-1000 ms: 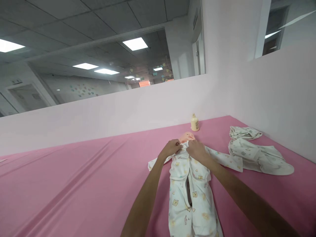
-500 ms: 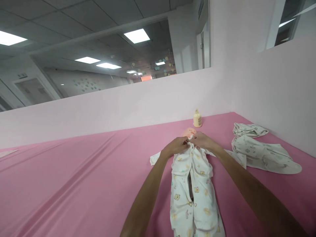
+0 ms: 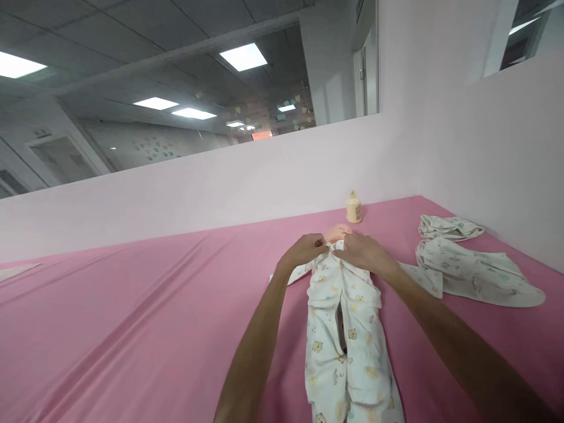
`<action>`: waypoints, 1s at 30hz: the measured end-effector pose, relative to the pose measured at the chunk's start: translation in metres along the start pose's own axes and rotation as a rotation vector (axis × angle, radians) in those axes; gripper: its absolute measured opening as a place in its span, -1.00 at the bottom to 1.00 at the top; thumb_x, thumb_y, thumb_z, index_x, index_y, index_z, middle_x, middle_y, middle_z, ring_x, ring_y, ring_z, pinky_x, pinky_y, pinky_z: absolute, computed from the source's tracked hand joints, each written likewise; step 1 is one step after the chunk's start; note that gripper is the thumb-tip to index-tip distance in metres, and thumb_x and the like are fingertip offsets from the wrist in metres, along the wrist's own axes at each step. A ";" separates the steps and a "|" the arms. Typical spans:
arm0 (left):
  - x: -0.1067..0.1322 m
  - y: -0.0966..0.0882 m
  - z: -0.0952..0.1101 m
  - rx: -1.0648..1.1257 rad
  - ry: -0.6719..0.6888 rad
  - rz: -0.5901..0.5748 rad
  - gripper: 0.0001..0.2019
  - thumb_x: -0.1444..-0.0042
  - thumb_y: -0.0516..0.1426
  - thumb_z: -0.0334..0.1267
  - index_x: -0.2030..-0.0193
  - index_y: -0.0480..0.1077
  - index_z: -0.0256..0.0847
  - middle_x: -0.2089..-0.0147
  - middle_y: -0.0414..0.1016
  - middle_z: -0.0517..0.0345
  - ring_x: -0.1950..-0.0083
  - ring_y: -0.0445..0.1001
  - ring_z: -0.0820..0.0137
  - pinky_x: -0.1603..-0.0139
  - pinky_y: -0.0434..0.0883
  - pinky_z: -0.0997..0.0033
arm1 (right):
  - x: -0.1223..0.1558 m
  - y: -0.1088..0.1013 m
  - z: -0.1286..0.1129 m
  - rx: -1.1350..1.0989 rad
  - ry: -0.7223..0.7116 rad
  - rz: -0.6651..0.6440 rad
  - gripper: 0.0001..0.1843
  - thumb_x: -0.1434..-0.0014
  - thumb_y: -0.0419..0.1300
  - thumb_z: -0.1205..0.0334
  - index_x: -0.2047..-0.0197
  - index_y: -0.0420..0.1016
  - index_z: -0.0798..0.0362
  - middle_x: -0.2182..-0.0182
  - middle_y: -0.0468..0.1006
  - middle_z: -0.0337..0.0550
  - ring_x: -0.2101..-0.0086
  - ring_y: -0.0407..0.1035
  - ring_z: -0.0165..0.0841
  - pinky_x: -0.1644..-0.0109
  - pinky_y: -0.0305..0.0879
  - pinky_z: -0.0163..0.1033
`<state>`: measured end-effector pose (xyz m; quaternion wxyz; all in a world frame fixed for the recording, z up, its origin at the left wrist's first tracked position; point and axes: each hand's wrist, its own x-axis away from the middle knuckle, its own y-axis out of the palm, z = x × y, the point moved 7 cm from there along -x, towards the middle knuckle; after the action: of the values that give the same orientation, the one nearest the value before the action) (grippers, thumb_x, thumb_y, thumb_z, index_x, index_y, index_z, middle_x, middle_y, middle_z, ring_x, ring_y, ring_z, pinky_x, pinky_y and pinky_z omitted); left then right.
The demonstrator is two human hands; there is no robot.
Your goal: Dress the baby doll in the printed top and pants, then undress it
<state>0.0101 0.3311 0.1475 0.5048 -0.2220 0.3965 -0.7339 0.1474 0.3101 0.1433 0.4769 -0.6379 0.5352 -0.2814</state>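
Seemingly light and soft, the romper [image 3: 324,323] should handle best by its neckline [image 3: 338,244], pinched in left grip [image 3: 304,249] and right grip [image 3: 362,251].

Since half a second ago, the left hand [image 3: 305,249] has shifted outward, baring more sleeve [image 3: 302,272] beside it.

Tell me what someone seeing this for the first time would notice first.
Most likely the wide pink sheet, spread across the lower part of the view. On it lies a doll in a white bear-print outfit, with the left hand and right hand at its neck. Beyond its head, a pale yellow bottle stands near the wall.
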 end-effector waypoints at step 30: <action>0.018 0.018 0.034 -0.245 0.196 -0.239 -0.83 -0.10 0.05 -0.26 0.35 0.46 -0.21 0.27 0.47 0.12 0.24 0.41 0.35 0.30 0.25 0.43 | 0.002 0.008 0.009 -0.445 -0.087 -0.319 -0.77 0.07 0.09 0.36 0.59 0.05 0.05 0.61 -0.01 -0.35 0.56 -0.14 -0.51 0.52 -0.24 -0.28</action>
<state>0.0382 0.2992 0.1512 0.3422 -0.2549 0.5009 -0.7530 0.1522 0.3116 0.1326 0.2974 -0.8147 0.4557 -0.2006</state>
